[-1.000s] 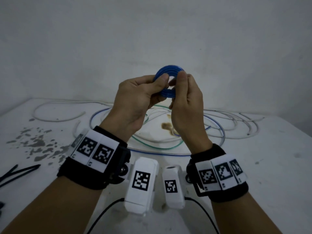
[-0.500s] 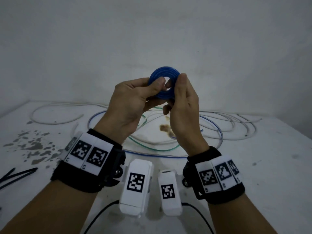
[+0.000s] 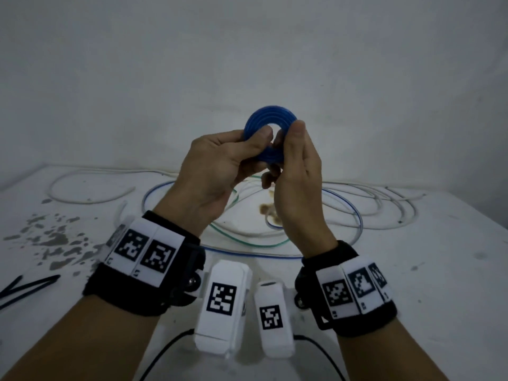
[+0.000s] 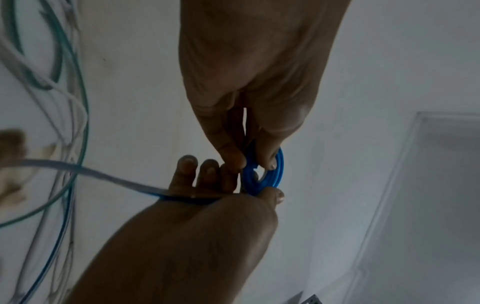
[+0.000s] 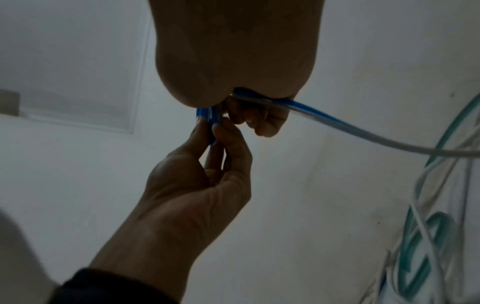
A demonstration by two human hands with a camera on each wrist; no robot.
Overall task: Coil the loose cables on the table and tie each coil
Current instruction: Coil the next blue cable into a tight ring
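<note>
Blue coil point(image 3: 270, 125), tight and flat, sits pinched between both my hands above the table point(image 3: 439, 270). Against the frames from a second ago, it has turned a little in my grip and its rings face me more squarely; my hands have barely shifted. I read that as one more stretch of cable wound on, with coiling not yet finished.

My left hand point(image 3: 217, 171) has thumb and forefinger curled onto the coil's left edge. My right hand point(image 3: 297, 174) pinches its right edge, thumb up top, the other fingers curled below. In the left wrist view the tail point(image 4: 103, 176) runs out from under my right fingers, down and away toward the table; the right wrist view shows the same strand leaving my palm.

So there is still loose blue cable point(image 3: 354, 215) below my hands to feed in, lying in a wide loop. A green cable point(image 3: 242, 244) and white cables point(image 3: 384, 204) lie across and beside it, directly under my wrists. I judge these the likely snag: pulling the tail up may drag them along.

Black ties point(image 3: 30, 284) lie well off to my left, past my left wrist, untouched. A brown stain point(image 3: 265, 209) sits under my right hand, and dark flecks point(image 3: 52, 239) spread beyond my left wrist.
</note>
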